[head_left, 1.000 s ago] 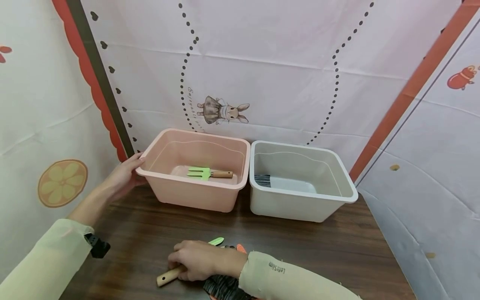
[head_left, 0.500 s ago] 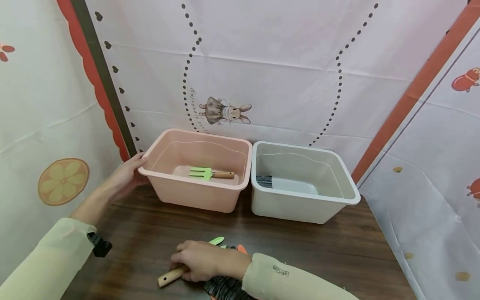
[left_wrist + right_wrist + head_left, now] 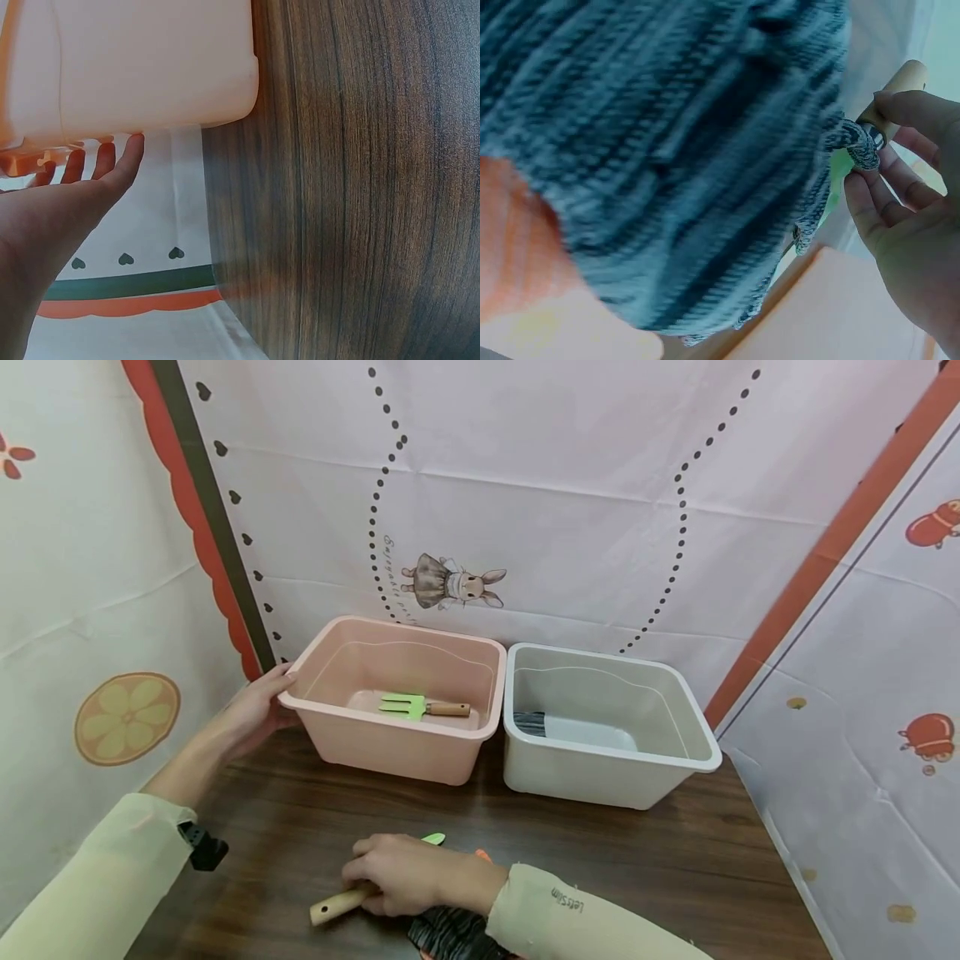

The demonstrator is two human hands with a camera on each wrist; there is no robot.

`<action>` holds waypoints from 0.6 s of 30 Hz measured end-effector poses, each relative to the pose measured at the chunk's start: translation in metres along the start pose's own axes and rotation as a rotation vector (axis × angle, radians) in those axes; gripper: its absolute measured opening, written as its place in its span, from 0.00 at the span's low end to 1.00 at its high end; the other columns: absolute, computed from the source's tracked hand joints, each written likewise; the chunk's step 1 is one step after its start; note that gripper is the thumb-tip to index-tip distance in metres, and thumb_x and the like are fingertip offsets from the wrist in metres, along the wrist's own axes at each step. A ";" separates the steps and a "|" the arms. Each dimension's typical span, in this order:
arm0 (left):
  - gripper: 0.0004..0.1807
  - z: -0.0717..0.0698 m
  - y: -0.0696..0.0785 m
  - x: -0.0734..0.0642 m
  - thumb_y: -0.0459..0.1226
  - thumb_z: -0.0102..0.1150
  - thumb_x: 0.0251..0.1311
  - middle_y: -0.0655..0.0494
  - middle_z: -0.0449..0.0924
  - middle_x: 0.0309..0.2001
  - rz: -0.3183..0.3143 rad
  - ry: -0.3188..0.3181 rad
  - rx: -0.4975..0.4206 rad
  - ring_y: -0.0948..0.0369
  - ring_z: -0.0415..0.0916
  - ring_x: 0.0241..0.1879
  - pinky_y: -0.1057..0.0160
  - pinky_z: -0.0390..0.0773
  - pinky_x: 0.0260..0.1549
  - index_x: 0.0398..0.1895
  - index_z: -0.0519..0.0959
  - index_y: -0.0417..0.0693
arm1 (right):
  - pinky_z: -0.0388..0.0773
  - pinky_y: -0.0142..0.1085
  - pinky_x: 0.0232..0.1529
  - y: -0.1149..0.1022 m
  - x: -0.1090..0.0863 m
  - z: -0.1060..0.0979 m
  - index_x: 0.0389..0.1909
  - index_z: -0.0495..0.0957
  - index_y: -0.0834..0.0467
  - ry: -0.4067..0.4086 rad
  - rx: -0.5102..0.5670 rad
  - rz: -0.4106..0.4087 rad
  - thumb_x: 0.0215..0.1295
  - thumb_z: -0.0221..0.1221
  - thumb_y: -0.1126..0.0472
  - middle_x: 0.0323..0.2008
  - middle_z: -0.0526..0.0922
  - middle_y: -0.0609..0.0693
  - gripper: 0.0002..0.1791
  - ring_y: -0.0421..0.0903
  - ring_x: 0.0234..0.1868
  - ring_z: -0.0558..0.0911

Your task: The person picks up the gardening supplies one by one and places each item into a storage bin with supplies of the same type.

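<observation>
My left hand touches the left rim of the pink bin; in the left wrist view its fingers lie along the outside wall, fairly straight. My right hand pinches a garden trowel by its wooden handle, low over the table. The trowel's green tip shows past the knuckles; most of its blade is hidden. Under my right wrist lies a dark knitted glove with orange parts. In the right wrist view the glove fills much of the picture, partly overlapping the trowel.
A green hand fork with a wooden handle lies in the pink bin. Beside it stands a grey bin holding a dark striped thing. Both stand on the dark wooden table, against a printed cloth wall.
My right hand and the trowel have shifted slightly up and left, with the handle end off its earlier spot. My left hand stays at the pink bin. The head view has turned slightly.
</observation>
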State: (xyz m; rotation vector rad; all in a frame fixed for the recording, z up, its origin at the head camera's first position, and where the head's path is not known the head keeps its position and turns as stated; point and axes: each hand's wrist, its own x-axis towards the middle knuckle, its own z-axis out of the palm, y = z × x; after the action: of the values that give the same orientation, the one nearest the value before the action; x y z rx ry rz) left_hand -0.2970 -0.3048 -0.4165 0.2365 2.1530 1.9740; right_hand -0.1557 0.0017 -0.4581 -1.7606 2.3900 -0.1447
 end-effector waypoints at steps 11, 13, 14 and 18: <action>0.35 0.002 -0.004 0.000 0.54 0.37 0.86 0.37 0.52 0.77 0.027 0.007 -0.033 0.56 0.69 0.66 0.54 0.73 0.57 0.85 0.47 0.48 | 0.65 0.16 0.37 -0.002 -0.012 -0.025 0.52 0.86 0.46 0.136 0.076 -0.016 0.69 0.71 0.54 0.36 0.72 0.37 0.12 0.28 0.34 0.67; 0.35 0.002 -0.005 0.000 0.54 0.37 0.86 0.37 0.52 0.77 0.031 0.010 -0.036 0.55 0.68 0.66 0.53 0.72 0.58 0.85 0.48 0.48 | 0.65 0.16 0.37 -0.002 -0.015 -0.029 0.52 0.86 0.47 0.157 0.072 -0.018 0.69 0.71 0.54 0.37 0.72 0.37 0.13 0.28 0.35 0.67; 0.35 0.002 -0.005 0.000 0.54 0.37 0.86 0.37 0.52 0.77 0.032 0.011 -0.037 0.56 0.68 0.66 0.51 0.71 0.58 0.85 0.48 0.48 | 0.65 0.16 0.38 -0.002 -0.016 -0.031 0.53 0.86 0.46 0.165 0.070 -0.016 0.69 0.71 0.54 0.37 0.72 0.37 0.13 0.28 0.35 0.67; 0.35 0.002 -0.006 0.001 0.55 0.36 0.85 0.37 0.52 0.78 0.037 0.014 -0.033 0.56 0.68 0.67 0.46 0.67 0.62 0.85 0.47 0.49 | 0.65 0.16 0.39 -0.002 -0.022 -0.041 0.54 0.86 0.47 0.184 0.086 -0.002 0.70 0.70 0.55 0.39 0.73 0.38 0.13 0.29 0.36 0.67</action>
State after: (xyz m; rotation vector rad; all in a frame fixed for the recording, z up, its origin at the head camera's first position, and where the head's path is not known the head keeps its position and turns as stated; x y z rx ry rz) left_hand -0.2974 -0.3035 -0.4229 0.2597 2.1375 2.0356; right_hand -0.1557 0.0214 -0.4158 -1.7811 2.4645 -0.4197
